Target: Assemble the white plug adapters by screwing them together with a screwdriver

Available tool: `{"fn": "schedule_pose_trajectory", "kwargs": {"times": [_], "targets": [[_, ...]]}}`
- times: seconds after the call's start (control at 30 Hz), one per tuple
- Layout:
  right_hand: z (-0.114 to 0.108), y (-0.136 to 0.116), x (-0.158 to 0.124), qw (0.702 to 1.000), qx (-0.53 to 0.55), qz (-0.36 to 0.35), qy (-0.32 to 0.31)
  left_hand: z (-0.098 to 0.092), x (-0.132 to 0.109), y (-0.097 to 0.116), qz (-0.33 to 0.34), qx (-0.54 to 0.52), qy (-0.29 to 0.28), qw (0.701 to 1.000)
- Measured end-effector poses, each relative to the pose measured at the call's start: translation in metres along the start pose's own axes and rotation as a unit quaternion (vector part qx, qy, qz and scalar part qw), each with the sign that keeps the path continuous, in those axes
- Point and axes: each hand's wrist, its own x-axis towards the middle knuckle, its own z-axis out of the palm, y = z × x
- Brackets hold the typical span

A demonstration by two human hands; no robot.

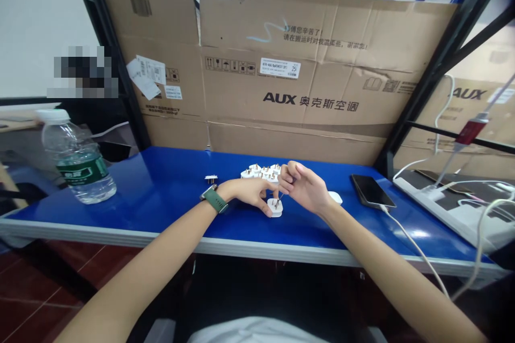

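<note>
One blue tabletop (pixel 161 187), bare to either side of the hands, carries one water bottle (pixel 78 166) at left, one smartphone (pixel 372 190) at right. Left hand (pixel 251 193) and right hand (pixel 302 187) sit before clustered white plugs (pixel 271 176), count partly hidden. Left thumb and finger grasp one white plug (pixel 276 213), brass-coloured pins up, inside the front edge (pixel 281 254); right fingers clench one thin shaft (pixel 280 196).

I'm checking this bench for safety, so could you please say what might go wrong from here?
The right hand holds what looks like a thin tool at the white plug, close to the fingers of the left hand; a slip might jab them.
The plug cluster sits just behind the left hand, so a careless move could scatter it.
The white cable from the phone hangs over the table's front edge near the right forearm; a snag could drag the phone.
</note>
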Motion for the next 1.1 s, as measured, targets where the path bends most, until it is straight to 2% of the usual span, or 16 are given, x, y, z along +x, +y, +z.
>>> {"fn": "schedule_pose_trajectory", "kwargs": {"times": [0.6, 0.87, 1.1], "targets": [[-0.0016, -0.0031, -0.0012, 1.0, -0.001, -0.011, -0.01, 0.0003, 0.0005, -0.0005, 0.003, 0.003, -0.006, 1.0], [-0.0055, -0.0029, -0.0005, 0.998, 0.041, -0.012, 0.037, 0.0008, 0.0009, 0.0003, 0.0, 0.001, 0.005, 1.0], [-0.0069, -0.0034, -0.0004, 0.997, 0.079, -0.019, 0.015, 0.0002, -0.0003, 0.0033, -0.005, 0.011, -0.001, 1.0]]}}
